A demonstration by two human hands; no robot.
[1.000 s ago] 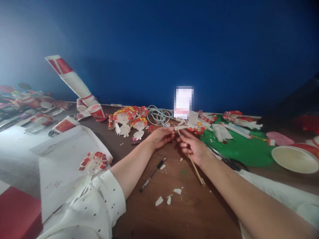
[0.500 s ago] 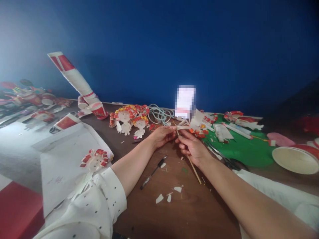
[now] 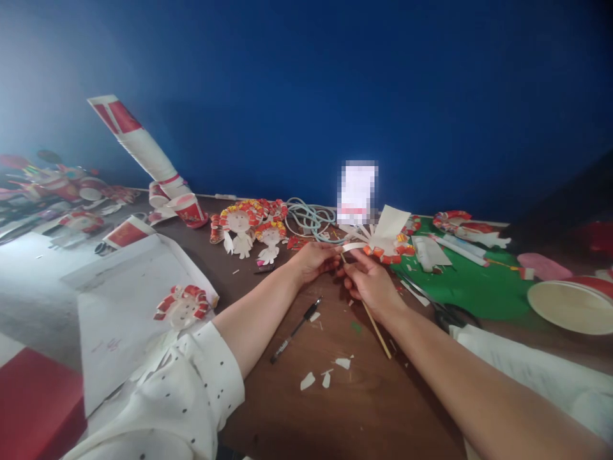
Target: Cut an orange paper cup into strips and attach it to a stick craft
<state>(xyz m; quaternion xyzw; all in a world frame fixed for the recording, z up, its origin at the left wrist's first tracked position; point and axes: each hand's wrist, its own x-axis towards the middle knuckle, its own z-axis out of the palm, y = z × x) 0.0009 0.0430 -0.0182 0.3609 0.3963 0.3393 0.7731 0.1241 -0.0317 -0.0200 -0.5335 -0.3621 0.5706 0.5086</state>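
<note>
Above the middle of the table, my left hand (image 3: 317, 260) pinches the end of a white strip that belongs to a paper cutout (image 3: 393, 222). This cutout has a flat white panel, several loose strips and red-and-orange rolled curls along its lower edge. My right hand (image 3: 371, 284) is closed around a thin wooden stick (image 3: 377, 331), which slants down toward me. The stick's upper end meets the strip between both hands. My fingertips partly hide that contact. A black pen (image 3: 297, 329) lies below my left forearm, near white paper scraps (image 3: 307, 381).
Finished-looking paper dolls (image 3: 239, 223) with curled hair lie at the back, beside a pale blue cord (image 3: 311, 217). At right are a green sheet (image 3: 483, 287), scissors (image 3: 453, 316) and a paper cup (image 3: 569, 306). A paper-cup tube (image 3: 148, 150) leans at left above a large envelope (image 3: 115, 313).
The paper cutout has turned and shifted slightly right, showing more of its white panel and curls. My right fingers have moved a little on the stick; my left hand stays nearly in place.
</note>
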